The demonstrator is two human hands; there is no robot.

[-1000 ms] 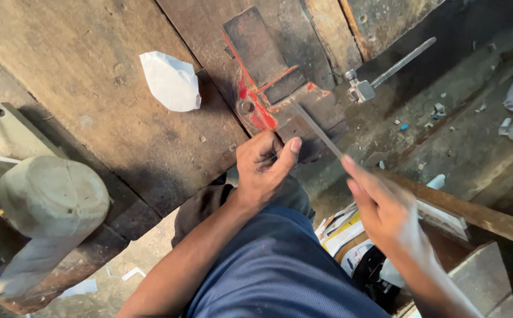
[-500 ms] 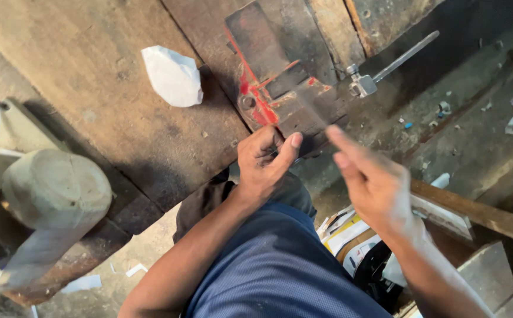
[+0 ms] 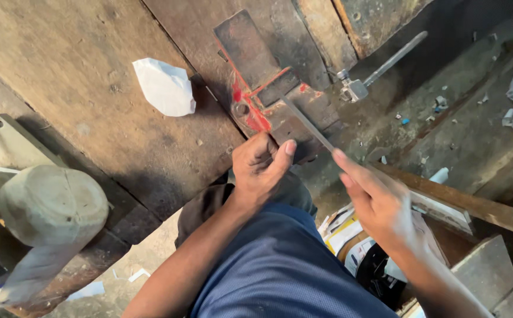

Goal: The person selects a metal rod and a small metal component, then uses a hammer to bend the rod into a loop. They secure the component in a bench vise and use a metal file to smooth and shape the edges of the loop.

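Observation:
My left hand (image 3: 262, 168) is curled at the front edge of a worn red bench vise (image 3: 256, 100) bolted to the wooden workbench (image 3: 79, 76). Its thumb points up, and whatever it grips is hidden under the fingers. My right hand (image 3: 374, 200) holds a thin flat metal file (image 3: 306, 123), with the index finger stretched along it. The file slants up and left, and its tip rests on the vise just above my left thumb. My blue-clad leg (image 3: 280, 271) fills the bottom of the view.
A crumpled white wrapper (image 3: 165, 88) lies on the bench left of the vise. The vise's metal handle rod (image 3: 386, 62) sticks out to the right. At the left edge stands a pale rounded block (image 3: 53, 203). A wooden plank (image 3: 462, 203) and printed cartons (image 3: 350, 235) lie under my right arm.
My right hand pushed the file toward the vise, then drew it back down and right. The left hand has stayed curled at the vise's edge.

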